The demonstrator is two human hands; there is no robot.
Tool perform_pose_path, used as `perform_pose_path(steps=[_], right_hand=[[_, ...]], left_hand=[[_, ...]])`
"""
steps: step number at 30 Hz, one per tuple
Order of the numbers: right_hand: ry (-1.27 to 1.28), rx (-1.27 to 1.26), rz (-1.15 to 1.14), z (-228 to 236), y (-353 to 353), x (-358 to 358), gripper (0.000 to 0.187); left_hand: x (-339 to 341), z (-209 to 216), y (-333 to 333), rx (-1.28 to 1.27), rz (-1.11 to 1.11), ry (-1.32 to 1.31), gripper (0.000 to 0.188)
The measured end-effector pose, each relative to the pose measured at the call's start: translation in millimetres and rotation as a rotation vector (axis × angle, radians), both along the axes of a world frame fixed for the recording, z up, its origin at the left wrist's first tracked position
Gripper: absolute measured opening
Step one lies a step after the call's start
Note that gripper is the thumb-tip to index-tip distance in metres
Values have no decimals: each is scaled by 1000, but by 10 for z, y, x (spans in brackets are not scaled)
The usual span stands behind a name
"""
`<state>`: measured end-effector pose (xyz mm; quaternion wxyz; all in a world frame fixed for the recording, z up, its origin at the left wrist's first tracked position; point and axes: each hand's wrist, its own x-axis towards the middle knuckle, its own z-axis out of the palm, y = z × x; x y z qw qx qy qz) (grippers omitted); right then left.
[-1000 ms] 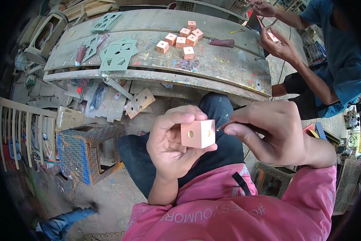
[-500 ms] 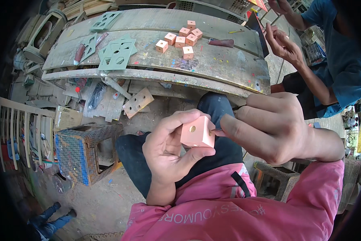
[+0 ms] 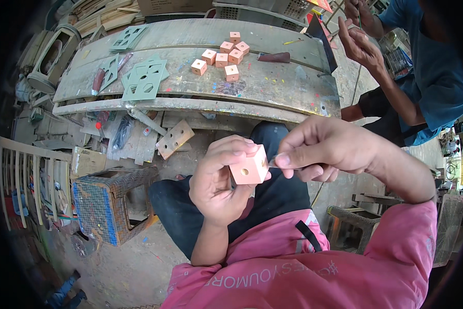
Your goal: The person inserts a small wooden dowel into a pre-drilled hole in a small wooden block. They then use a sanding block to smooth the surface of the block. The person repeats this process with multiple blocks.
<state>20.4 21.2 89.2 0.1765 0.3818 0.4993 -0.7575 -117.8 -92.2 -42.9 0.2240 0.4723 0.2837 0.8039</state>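
Over my lap, my left hand (image 3: 217, 177) grips a pink cube (image 3: 240, 173) with a round hole in its near face and another in its right face. The fingers lie over its top and left side, and the thumb is beneath. My right hand (image 3: 314, 152) is closed in a pinch at the right-hand hole. A thin greyish tip shows between thumb and forefinger, touching or almost touching the cube; too little of it shows to name it. Several similar pink cubes with holes (image 3: 221, 60) stand grouped on the workbench (image 3: 190, 95).
A dark reddish wrapped tool (image 3: 275, 57) lies right of the cubes. Green templates with cut-outs (image 3: 142, 87) are stacked on the bench's left. A woven stool (image 3: 100, 208) stands at my left, and a holed wooden board (image 3: 175, 139) leans below the bench. At right sits another person (image 3: 422, 77).
My left hand has turned the cube and shifted its fingers over the top. My right hand has rolled over, its thumb now showing in a pinch by the hole. The view has shifted slightly.
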Motion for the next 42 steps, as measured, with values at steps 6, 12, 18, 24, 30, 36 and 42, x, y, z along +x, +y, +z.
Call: perform_pose_path(steps=[6, 12, 18, 24, 30, 36, 42], right_hand=[[234, 249, -258, -400, -247, 392, 19], [213, 163, -521, -929, -510, 659, 19], [255, 137, -737, -1062, -725, 875, 16], [222, 245, -770, -971, -818, 953, 16], [244, 277, -737, -1072, -982, 978, 16], [220, 233, -731, -1315, -1094, 947, 14], [259, 441, -692, -1647, -1213, 731, 23]], left_hand=[[-9, -65, 16, -53, -15, -30, 44], [59, -78, 60, -105, -130, -157, 34], [48, -92, 56, -148, -129, -91, 37], [97, 12, 1, -146, -164, -154, 37], [128, 24, -8, -159, -187, -247, 34], [77, 30, -29, -337, -184, -486, 17], [-1, -514, -352, -695, -333, -332, 17]])
